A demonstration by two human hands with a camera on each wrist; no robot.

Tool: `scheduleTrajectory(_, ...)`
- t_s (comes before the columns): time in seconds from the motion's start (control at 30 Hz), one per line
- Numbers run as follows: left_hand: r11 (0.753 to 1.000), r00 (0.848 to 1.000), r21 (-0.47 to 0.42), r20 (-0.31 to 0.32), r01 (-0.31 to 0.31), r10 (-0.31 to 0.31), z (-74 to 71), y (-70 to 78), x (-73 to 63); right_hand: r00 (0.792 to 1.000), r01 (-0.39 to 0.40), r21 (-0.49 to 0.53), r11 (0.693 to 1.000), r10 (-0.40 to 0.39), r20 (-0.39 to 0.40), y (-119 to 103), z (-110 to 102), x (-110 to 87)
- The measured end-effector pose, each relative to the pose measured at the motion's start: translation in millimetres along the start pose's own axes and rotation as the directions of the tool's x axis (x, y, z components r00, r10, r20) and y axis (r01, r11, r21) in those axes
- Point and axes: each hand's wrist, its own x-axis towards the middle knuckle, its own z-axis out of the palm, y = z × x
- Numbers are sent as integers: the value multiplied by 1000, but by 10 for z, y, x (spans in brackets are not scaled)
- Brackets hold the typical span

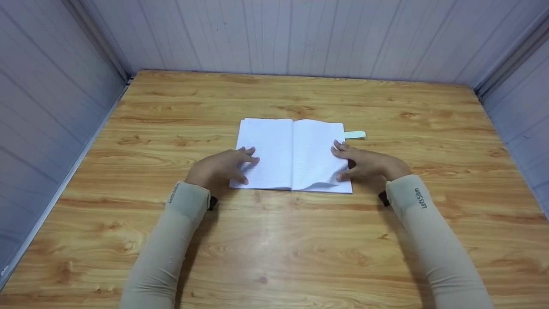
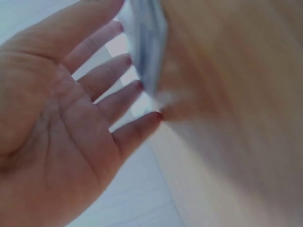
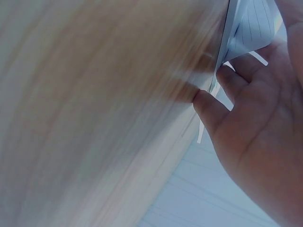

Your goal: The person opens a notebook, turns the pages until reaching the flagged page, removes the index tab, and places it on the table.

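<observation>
An open notebook with white lined pages lies on the wooden table. My left hand is at its left edge, fingers spread, fingertips over the left page. In the left wrist view the left hand has its fingertips along the blurred edge of the notebook. My right hand touches the right page with spread fingers and thumb; that page bulges, its lower corner raised over the sheets below. The right wrist view shows the raised page curving beside the fingers of the right hand.
A pale strip sticks out from the notebook's right edge. The wooden table extends around the notebook on all sides. White panel walls stand at the back, left and right.
</observation>
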Motion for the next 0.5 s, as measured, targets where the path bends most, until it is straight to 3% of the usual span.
scheduleTrajectory(0.13,997,1000,77,-18,-4,6,-33,107,22,1000,5,8,1000,-5,-1,-8,-6,-11)
scheduleTrajectory(0.27,989,994,133,-84,-56,68,-42,195,60,1000,5,2,1000,-5,-1,-7,-6,-5)
scheduleTrajectory(0.37,980,980,169,-150,-108,134,-18,275,106,1000,10,-5,1000,-10,-3,-1,-7,-2)
scheduleTrajectory(0.5,968,946,169,-234,-186,223,57,398,179,1000,10,0,1000,-10,-3,3,-8,-3)
